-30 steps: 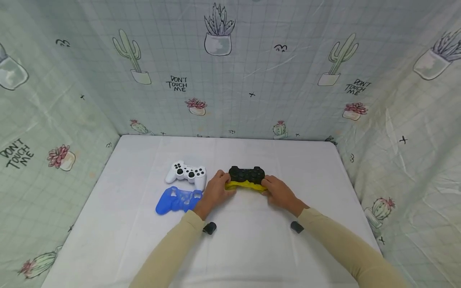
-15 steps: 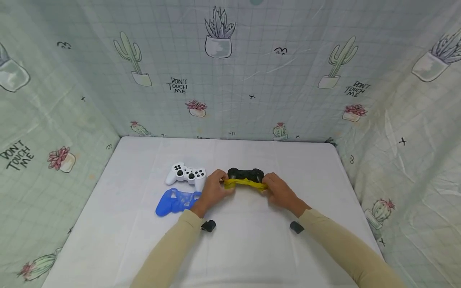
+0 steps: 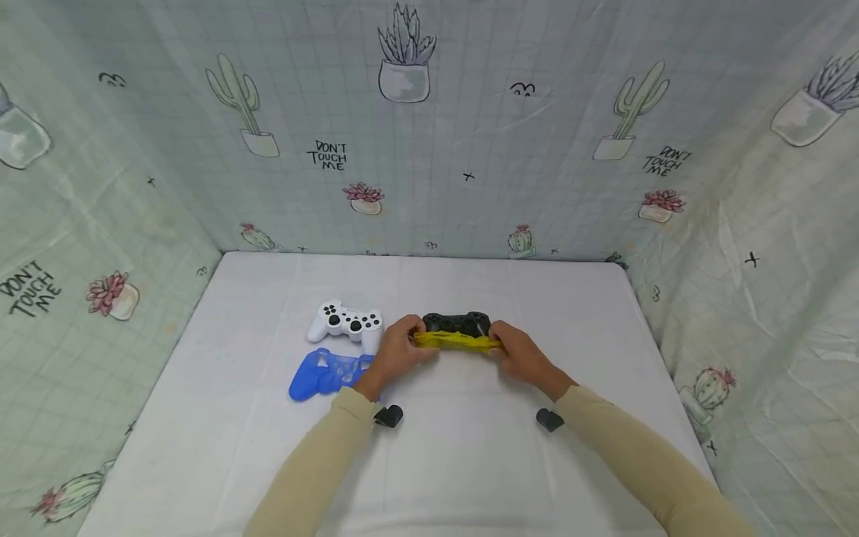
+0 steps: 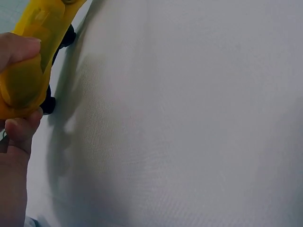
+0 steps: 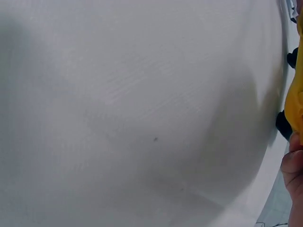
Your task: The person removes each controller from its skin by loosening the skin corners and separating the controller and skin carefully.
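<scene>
Between both hands is a black game controller [image 3: 456, 323] with a yellow silicone controller cover [image 3: 456, 341] stretched over its near side. My left hand [image 3: 399, 352] pinches the left end of the cover and controller, thumb toward me. At the other end, my right hand [image 3: 522, 355] grips the cover's right corner. In the left wrist view, the translucent yellow cover [image 4: 45, 28] wraps a handle, and the left thumb [image 4: 21, 49] presses on it. Only a strip of the cover [image 5: 294, 101] and part of the right hand [image 5: 294, 172] show in the right wrist view.
A white game controller [image 3: 347, 322] lies to the left on the white table [image 3: 268, 462]. Just nearer, a blue silicone cover [image 3: 329, 373] is partly hidden by the left wrist. Small black devices [image 3: 388, 416] sit under each wrist. Patterned cloth walls [image 3: 429, 149] surround the table.
The yellow cover's edge has been drawn wider and a little farther over the black controller. Both hands have shifted slightly, with the right fingers moving up onto the cover's edge.
</scene>
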### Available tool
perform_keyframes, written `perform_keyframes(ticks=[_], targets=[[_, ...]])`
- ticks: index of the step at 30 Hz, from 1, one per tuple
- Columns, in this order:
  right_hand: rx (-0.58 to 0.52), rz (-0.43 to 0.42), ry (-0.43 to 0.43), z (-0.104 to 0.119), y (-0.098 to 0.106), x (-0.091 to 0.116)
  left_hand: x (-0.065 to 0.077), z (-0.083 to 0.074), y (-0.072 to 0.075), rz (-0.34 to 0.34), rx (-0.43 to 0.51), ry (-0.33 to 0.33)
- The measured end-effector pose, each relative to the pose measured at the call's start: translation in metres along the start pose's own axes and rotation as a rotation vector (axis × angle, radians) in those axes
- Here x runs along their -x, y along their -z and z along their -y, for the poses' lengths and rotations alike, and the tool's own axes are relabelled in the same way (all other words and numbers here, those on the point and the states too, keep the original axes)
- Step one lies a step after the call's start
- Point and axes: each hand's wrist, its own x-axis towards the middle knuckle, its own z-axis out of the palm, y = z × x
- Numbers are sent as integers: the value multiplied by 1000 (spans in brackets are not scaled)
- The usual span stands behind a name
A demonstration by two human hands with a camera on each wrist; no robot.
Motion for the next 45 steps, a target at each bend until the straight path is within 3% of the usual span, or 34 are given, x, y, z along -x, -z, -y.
perform_keyframes(ticks=[7, 20, 27, 31, 39, 45], targets=[[-16, 0, -15, 4, -1, -2, 1, 0, 0, -16, 16, 22], [-14, 109, -122, 14, -5, -7, 3, -2, -8, -32, -81, -41], [112, 164, -178, 19, -5, -16, 2, -1, -17, -40, -196, -49], [83, 170, -161, 16, -5, -17, 3, 0, -19, -48, -227, -56], [-32, 219, -96, 3, 2, -26, 4, 1, -14, -36, -172, -22], [-41, 253, -40, -1, 9, -33, 4, 2, -14, -6, -147, -11]])
